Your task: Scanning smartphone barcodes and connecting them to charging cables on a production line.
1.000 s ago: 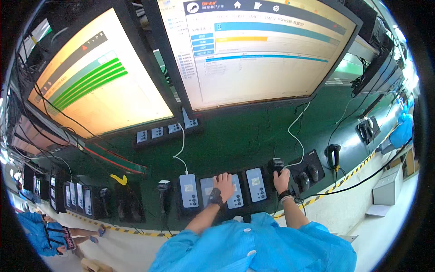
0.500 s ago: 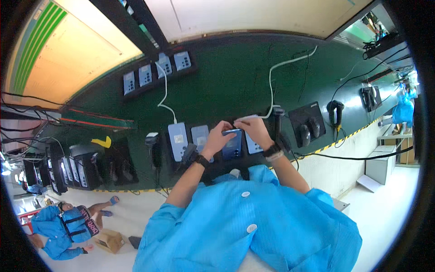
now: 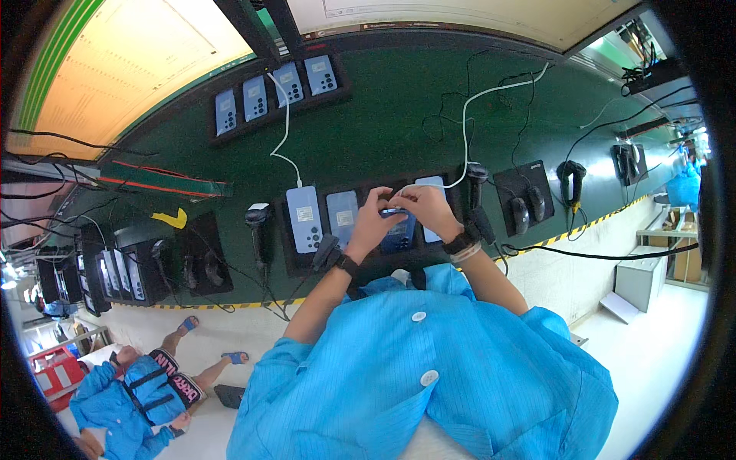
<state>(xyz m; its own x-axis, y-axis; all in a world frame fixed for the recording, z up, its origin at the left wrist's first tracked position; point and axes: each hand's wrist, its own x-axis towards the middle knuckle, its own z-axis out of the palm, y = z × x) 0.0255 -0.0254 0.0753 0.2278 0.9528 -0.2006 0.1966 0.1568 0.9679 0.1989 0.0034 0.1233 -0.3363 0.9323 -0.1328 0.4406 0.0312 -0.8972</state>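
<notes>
My left hand (image 3: 371,226) grips a dark blue phone (image 3: 397,239) by its upper part, just above a black tray (image 3: 356,264). My right hand (image 3: 431,211) pinches the end of a white cable (image 3: 465,126) at the phone's top edge. Whether the plug is in the port is hidden by my fingers. To the left in the tray lie a light blue phone (image 3: 308,226) with another white cable (image 3: 280,130) plugged in, and a second light blue phone (image 3: 343,211). A further light blue phone (image 3: 429,184) lies partly behind my right hand.
Handheld scanners (image 3: 261,222) stand on both sides of the tray. A far tray (image 3: 280,113) holds several blue phones beneath two monitors (image 3: 138,77). Dark mice lie on a black mat (image 3: 529,184) at right. A person in blue (image 3: 134,399) is on the floor side at lower left.
My right hand has brought the cable end in against the phone's top edge, close to my left fingers. The view has shifted a little. The person at lower left has moved right.
</notes>
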